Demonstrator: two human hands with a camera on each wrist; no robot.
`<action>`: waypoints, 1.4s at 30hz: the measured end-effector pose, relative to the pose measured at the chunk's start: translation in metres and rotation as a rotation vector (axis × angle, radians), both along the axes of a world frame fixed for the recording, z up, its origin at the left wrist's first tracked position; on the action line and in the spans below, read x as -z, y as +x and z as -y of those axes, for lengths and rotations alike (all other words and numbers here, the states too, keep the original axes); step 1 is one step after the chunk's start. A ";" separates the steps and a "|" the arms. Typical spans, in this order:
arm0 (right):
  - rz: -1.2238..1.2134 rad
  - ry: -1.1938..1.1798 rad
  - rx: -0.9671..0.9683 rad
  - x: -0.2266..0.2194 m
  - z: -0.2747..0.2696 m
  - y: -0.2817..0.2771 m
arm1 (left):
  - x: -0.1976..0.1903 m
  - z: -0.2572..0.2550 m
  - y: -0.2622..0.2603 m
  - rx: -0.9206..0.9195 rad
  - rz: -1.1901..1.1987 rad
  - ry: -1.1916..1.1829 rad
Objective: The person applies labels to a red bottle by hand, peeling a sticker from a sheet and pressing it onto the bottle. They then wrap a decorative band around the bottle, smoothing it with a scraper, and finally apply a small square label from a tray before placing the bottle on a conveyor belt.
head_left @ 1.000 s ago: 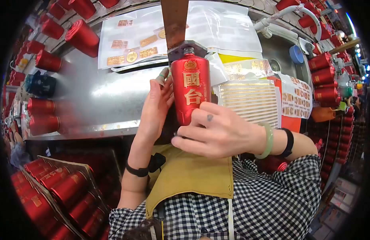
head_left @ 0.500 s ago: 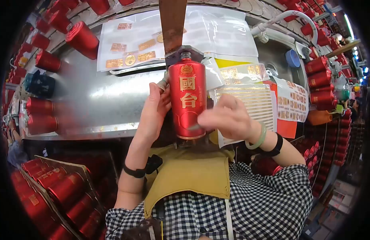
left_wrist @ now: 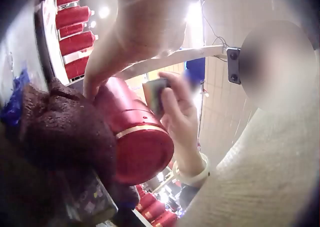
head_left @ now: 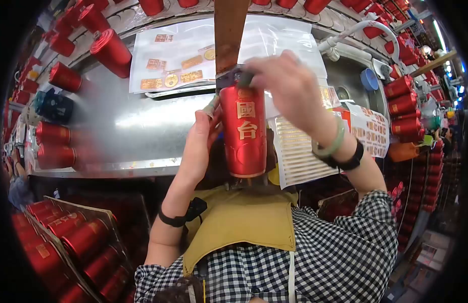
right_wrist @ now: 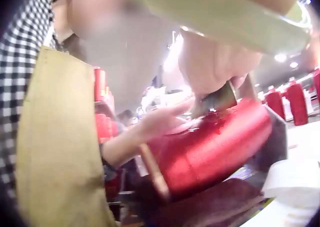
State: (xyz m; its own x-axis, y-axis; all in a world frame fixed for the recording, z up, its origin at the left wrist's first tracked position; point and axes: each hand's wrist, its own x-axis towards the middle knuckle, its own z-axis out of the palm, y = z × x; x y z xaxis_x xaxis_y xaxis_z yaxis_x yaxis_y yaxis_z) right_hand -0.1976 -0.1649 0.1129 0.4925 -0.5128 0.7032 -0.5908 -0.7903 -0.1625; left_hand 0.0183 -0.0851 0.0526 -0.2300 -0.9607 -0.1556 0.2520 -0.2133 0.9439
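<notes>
So the red bottle with the gold characters is right in front of the person's apron, base toward the body, neck end up by a dark bracket at the foot of a wooden post. The right wrist view has it tilted.

Right hand is up around the neck end, a bit blurry in the head view, but the left wrist view makes it pretty clear: thumb and fingers are pinched on a small dark green block. Can't really tell if the block touches the neck. There's a pale green bangle on that wrist.

Left hand is on the bottle's left side, fingers pretty much extended and resting against it, not wrapped around it. In the left wrist view, a rough dark maroon lump sits close to the bottle.

Around all that: a metal counter on the left, a white sheet with gold stickers beyond it, and a gold-striped sheet just right of the bottle. Farther right there's a blue cup by the sink, under a white curved pipe. More red bottles are over on the left, plus partitioned rows of them at lower left.
</notes>
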 end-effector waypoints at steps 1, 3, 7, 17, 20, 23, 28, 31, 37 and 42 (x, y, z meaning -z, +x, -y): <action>-0.143 -0.154 0.185 -0.009 0.015 -0.014 | -0.002 0.000 0.001 0.001 0.000 -0.003; 0.043 -0.035 0.182 -0.018 0.016 -0.018 | -0.004 0.001 0.004 -0.036 0.289 -0.421; 0.167 0.079 0.157 -0.015 0.001 -0.016 | -0.017 0.010 0.005 0.107 0.901 -0.841; 0.399 0.304 0.277 -0.002 -0.025 -0.028 | -0.011 0.047 0.014 0.056 0.908 -1.084; 0.402 0.343 0.287 -0.002 -0.029 -0.029 | -0.020 0.053 0.006 0.044 0.896 -1.074; 0.355 0.280 0.256 -0.005 -0.030 -0.023 | -0.013 0.067 0.001 0.026 0.870 -1.092; -0.112 -0.150 -0.013 -0.002 -0.039 0.010 | 0.009 0.066 0.006 -0.063 0.401 -0.589; -0.234 0.117 -0.409 -0.004 -0.079 0.035 | 0.011 0.050 0.014 -0.191 0.204 -0.322; -0.090 -0.127 -0.039 -0.011 0.008 0.025 | 0.010 0.033 0.027 -0.265 0.197 -0.298; -0.093 -0.270 -0.235 0.031 -0.027 -0.009 | 0.005 0.022 0.043 -0.270 0.225 -0.316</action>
